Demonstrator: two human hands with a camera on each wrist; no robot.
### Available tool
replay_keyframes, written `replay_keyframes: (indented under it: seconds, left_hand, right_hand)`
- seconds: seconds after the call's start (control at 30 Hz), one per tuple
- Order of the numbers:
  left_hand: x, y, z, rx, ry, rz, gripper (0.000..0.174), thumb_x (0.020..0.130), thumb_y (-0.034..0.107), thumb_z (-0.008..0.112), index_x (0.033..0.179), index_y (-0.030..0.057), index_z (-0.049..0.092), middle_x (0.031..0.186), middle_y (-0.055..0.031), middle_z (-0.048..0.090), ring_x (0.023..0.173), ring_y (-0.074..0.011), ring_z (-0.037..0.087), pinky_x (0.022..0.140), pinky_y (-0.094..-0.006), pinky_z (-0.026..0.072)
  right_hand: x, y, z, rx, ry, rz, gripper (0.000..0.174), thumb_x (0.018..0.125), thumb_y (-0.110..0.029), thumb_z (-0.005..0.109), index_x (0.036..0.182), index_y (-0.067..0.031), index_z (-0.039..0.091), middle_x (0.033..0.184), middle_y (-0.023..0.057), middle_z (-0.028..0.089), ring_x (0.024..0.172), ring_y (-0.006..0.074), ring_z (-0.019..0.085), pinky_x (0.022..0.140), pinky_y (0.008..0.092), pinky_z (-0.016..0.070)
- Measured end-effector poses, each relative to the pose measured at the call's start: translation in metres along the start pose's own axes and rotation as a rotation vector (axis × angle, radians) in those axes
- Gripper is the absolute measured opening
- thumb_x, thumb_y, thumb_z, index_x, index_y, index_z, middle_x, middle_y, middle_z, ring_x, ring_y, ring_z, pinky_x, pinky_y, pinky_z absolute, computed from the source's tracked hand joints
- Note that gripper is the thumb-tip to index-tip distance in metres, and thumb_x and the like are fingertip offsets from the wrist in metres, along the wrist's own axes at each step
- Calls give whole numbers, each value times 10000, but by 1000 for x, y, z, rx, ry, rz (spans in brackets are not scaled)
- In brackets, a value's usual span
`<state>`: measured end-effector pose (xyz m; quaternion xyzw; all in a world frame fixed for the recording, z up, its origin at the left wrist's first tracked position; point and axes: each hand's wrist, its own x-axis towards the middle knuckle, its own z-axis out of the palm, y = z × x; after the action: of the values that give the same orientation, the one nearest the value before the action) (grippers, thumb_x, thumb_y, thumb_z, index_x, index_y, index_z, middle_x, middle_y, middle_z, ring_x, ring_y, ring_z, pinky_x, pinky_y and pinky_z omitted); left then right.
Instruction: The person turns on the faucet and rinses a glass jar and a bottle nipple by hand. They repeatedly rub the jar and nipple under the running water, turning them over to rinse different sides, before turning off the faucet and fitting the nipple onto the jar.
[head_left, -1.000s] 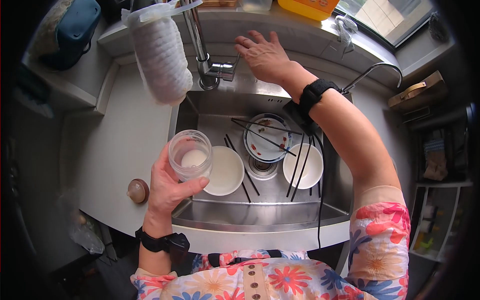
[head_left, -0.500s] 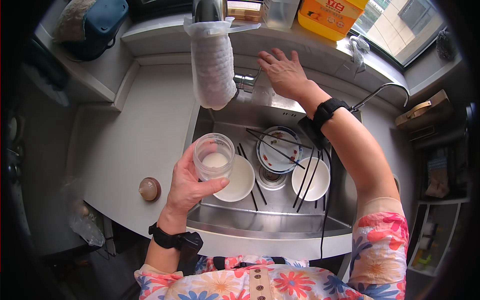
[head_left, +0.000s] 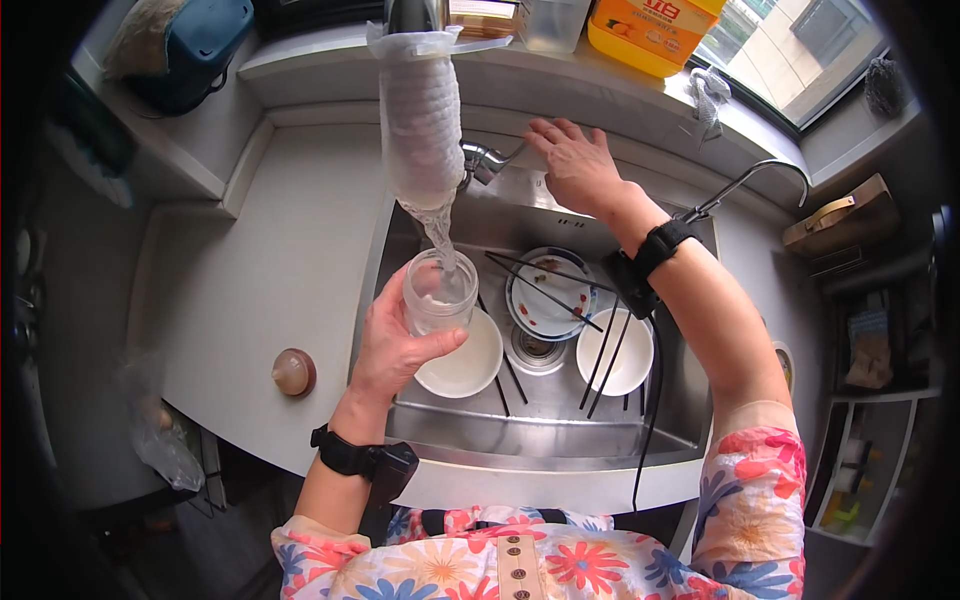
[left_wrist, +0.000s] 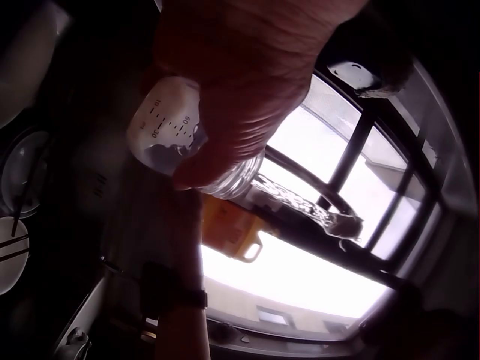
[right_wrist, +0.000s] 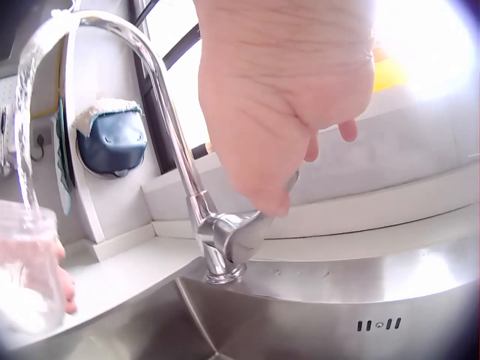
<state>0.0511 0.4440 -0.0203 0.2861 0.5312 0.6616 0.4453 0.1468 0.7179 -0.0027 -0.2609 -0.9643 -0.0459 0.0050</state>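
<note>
My left hand (head_left: 385, 345) grips a clear, uncapped baby bottle (head_left: 440, 312) over the sink, its mouth under the faucet. Water (head_left: 437, 230) pours from the spout, which wears a white textured cloth cover (head_left: 422, 135), into the bottle. Printed measuring marks show on the bottle (left_wrist: 166, 124) in the left wrist view. The right hand (head_left: 580, 172) is at the faucet lever (right_wrist: 247, 236), fingers extended, the thumb touching the lever in the right wrist view. On the left counter stands a teat with a brown ring (head_left: 293, 372).
The steel sink (head_left: 530, 445) holds stacked plates (head_left: 517, 300) with food scraps, a white bowl (head_left: 458, 375), another white bowl (head_left: 637, 350) and several black chopsticks (head_left: 598, 365). A second thin tap (head_left: 745, 185) rises at right. A yellow jug (head_left: 650, 35) stands on the sill.
Water now runs from the covered spout into the bottle. The right hand has shifted slightly at the lever. The left hand keeps its grip; whitish contents seen earlier are now mixed with water.
</note>
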Motion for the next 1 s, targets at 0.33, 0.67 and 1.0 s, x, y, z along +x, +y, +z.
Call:
replay_keyframes:
  seconds: [0.33,0.67,1.0]
  left_hand:
    - [3,-47,-14,104,-5,-70,732,645,-14,776,1300,11,450,1155,-41,570,1053,-142,554,935,-285,442]
    - [11,-74,-10,49,23,-78,738,645,-20,779,1302,15,444,1154,-49,579,1050,-153,562,938,-290,443]
    - [2,-145,17,451,-264,-672,542,614,269,810,1040,2,607,935,-76,641,828,-180,618,722,-307,494]
  right_hand:
    - [-123,10,-35,395,47,-17,473,787,-88,597,1249,-88,494,1373,101,427,1258,292,404,970,447,366]
    - [-250,12,-36,691,-44,240,416,774,-63,610,1185,-63,543,1309,134,489,1181,325,488,976,393,410]
    - [-298,1,-28,773,-47,313,407,763,-45,634,1162,-53,555,1252,147,532,1098,342,548,918,375,465]
